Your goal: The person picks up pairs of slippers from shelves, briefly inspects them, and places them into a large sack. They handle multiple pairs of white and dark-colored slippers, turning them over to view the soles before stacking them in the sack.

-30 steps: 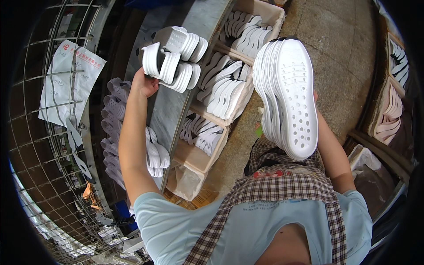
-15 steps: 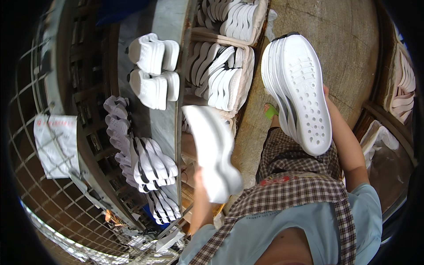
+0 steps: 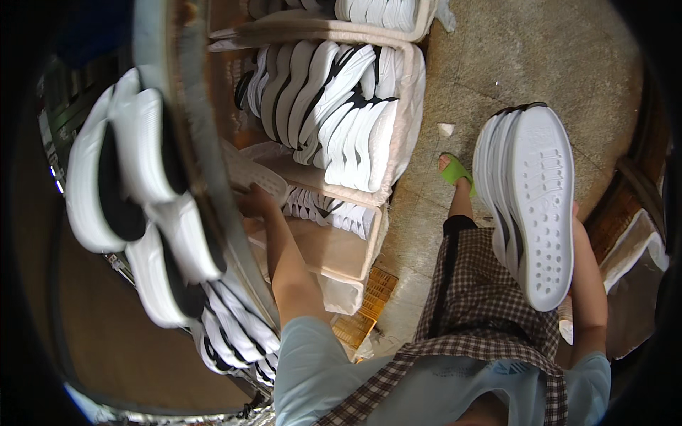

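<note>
White foam soles (image 3: 529,206), light and springy, are resting stacked on our right forearm; that hand is hidden. Our left hand (image 3: 254,201) is closing, seemingly, on one sole (image 3: 250,172) at its edge, above the box (image 3: 341,248).

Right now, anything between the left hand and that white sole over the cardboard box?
No. The left hand is already on the white sole, above the open cardboard box; nothing visible lies between them. The rack edge with mounted soles sits close on the left. The right hand is hidden behind the stack of white soles it carries.
</note>
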